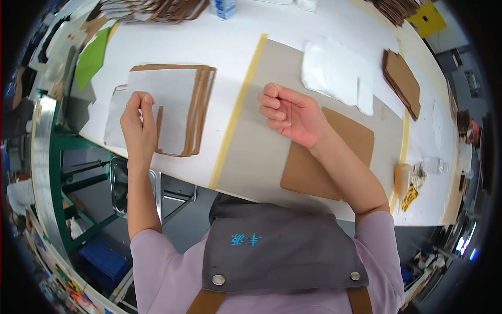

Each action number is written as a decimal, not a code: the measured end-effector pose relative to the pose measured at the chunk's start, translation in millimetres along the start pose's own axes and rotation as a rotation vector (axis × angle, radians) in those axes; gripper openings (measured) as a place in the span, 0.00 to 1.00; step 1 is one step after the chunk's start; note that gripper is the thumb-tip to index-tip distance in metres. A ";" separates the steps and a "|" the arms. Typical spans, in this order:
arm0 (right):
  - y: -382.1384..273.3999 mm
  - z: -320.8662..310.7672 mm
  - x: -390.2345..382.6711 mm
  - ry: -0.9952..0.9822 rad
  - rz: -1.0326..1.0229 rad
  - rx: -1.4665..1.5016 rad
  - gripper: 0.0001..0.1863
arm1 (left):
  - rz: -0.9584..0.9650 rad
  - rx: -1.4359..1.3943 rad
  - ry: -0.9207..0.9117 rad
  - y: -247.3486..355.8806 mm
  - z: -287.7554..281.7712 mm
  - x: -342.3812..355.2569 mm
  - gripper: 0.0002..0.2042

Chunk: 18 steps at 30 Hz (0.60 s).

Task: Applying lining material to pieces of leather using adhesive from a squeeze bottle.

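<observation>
My left hand (139, 123) bends over a stack of white-faced brown sheets (175, 99), thumb and fingers drawn together; I cannot tell whether they pinch anything. My right hand (295, 115) curls loosely closed above the worktop (240, 141), near a brown board (308, 167). Beyond lie white sheets (332, 73).

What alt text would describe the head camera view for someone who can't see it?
At a worktable, a person's left hand is over stacked brown and white sheets; the right hand, loosely curled, is near a brown panel and white pieces.
</observation>
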State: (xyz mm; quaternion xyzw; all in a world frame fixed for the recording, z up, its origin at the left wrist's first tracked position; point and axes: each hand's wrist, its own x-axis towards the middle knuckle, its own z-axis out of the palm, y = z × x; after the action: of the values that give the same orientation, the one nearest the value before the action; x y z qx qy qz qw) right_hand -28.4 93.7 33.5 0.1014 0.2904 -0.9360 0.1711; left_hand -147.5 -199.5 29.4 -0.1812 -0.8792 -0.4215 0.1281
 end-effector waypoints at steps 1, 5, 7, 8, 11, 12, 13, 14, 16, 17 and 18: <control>-0.7 -3.2 -13.9 -0.017 -0.037 0.017 0.10 | -0.002 -0.078 -0.078 11.2 10.2 -7.3 0.13; -6.3 -31.7 -89.8 0.123 -0.331 -0.071 0.18 | -0.030 -0.305 -0.346 56.1 46.2 -44.4 0.17; -12.6 -61.5 -150.1 0.570 -0.757 -0.716 0.14 | -0.006 -0.363 -0.439 81.2 57.8 -60.0 0.18; -19.6 -73.0 -183.6 0.593 -0.760 -0.706 0.14 | 0.004 -0.412 -0.495 90.0 61.7 -67.2 0.18; -47.0 -120.0 -306.4 1.480 -0.763 -2.018 0.21 | -0.032 -0.490 -0.642 111.5 80.0 -77.4 0.18; -46.0 -137.2 -348.9 1.598 -0.636 -2.143 0.27 | -0.037 -0.549 -0.718 118.7 86.9 -79.2 0.17; -46.4 -144.5 -371.1 1.615 -0.629 -2.130 0.27 | -0.028 -0.544 -0.732 126.4 94.0 -82.1 0.17; -47.7 -146.4 -388.8 1.635 -0.281 -1.793 0.30 | -0.055 -0.614 -0.739 133.7 101.9 -85.4 0.16; -50.5 -149.2 -401.4 1.599 0.052 -1.432 0.34 | -0.132 -0.749 -0.751 144.3 118.3 -90.1 0.14; -54.9 -152.5 -400.7 1.506 0.084 -1.366 0.34 | -0.138 -0.746 -0.763 147.3 123.6 -89.2 0.14; -57.5 -155.6 -402.2 1.419 0.104 -1.298 0.35 | -0.070 -0.722 -0.755 151.3 125.9 -87.2 0.14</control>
State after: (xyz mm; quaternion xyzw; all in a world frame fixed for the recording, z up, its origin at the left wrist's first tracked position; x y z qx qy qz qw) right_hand 334.2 333.3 53.0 0.5421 0.7828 -0.3050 0.0197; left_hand -13.4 -31.0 24.5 -0.3236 -0.6686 -0.6070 -0.2826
